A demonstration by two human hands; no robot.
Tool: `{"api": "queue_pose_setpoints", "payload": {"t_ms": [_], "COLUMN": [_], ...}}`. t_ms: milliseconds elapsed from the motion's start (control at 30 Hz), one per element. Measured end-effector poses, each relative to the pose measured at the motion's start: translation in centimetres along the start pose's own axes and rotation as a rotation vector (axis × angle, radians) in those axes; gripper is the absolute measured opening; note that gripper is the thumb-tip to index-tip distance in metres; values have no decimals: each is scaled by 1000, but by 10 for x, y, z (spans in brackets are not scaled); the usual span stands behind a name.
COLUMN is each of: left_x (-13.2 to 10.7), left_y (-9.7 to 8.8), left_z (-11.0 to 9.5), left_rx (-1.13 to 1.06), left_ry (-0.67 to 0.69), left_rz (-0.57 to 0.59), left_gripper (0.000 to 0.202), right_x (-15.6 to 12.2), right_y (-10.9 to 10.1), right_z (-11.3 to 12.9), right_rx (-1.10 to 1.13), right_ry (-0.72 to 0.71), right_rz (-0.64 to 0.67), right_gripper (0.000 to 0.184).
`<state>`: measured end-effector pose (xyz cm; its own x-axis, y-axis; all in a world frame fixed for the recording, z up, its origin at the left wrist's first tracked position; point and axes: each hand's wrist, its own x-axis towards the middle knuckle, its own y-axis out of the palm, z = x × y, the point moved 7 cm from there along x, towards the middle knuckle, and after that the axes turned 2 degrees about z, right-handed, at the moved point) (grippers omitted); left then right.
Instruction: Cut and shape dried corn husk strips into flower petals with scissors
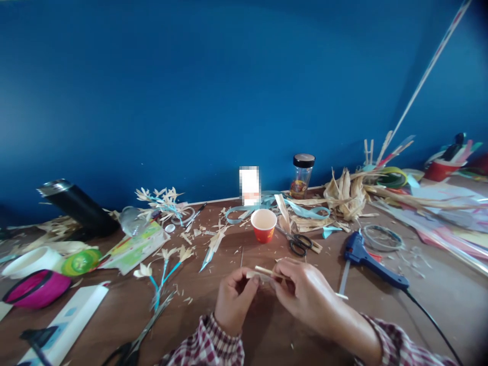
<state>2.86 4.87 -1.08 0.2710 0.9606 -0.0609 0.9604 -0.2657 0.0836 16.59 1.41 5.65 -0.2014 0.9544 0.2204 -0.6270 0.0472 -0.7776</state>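
Observation:
My left hand (233, 300) and my right hand (301, 292) meet over the brown table (438, 300), both pinched on a small pale strip of dried husk (263, 273) held between the fingertips. Just beyond the hands stand a red paper cup (263, 225) and black-handled scissors (299, 242). A blue glue gun (371, 261) lies to the right of my right hand, its cord running off toward the lower right.
A husk flower with blue stems (163, 267), husk scraps, a heap of dried husks (345, 193), a glass jar (301, 176), blue ribbon (305, 208), a black flask (78, 206), a pink bowl (36, 288), tape rolls and a second pair of scissors (141, 338) crowd the table.

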Motion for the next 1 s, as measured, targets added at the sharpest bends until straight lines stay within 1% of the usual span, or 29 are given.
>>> {"api": "queue_pose_setpoints", "payload": {"t_ms": [67, 167, 300, 433, 533, 600, 667, 700, 733, 800, 833, 900, 1000], "left_x": [1, 0, -1, -1, 0, 0, 1, 1, 2, 3, 3, 3, 0], "left_y": [1, 10, 18, 13, 6, 3, 3, 4, 5, 7, 8, 9, 8], "left_z": [6, 16, 20, 18, 16, 16, 17, 18, 18, 18, 18, 17, 13], "left_rx": [-125, -294, -438, -475, -485, -479, -451, -430, -402, -315, -260, -153, -51], "left_ry": [-41, -140, -239, -309, -311, -306, -292, -278, -261, -212, -186, -146, -110], "left_rz": [-3, 24, 29, -9, -50, -69, -64, -52, -34, 14, 33, 52, 39], "left_gripper": [29, 32, 35, 35, 37, 38, 37, 37, 37, 36, 35, 32, 29], "right_x": [-2, -3, -3, 0, 1, 2, 2, 2, 1, 1, 1, 1, 3], "right_y": [3, 8, 12, 5, -2, -2, 3, 6, 9, 14, 15, 15, 13], "right_z": [-1, -5, -7, -1, 1, -1, -4, -6, -8, -11, -11, -10, -6], "right_rx": [-39, -75, -59, 36, 107, 139, 181, 203, 224, 252, 257, 248, 226], "right_ry": [25, 74, 81, 17, -16, -18, -19, -16, -10, 3, 9, 7, -19], "right_rz": [15, 7, -1, -7, -47, -61, -61, -62, -63, -56, -52, -39, -8], "right_gripper": [11, 15, 18, 22, 25, 22, 13, 15, 21, 30, 32, 25, 5]}}
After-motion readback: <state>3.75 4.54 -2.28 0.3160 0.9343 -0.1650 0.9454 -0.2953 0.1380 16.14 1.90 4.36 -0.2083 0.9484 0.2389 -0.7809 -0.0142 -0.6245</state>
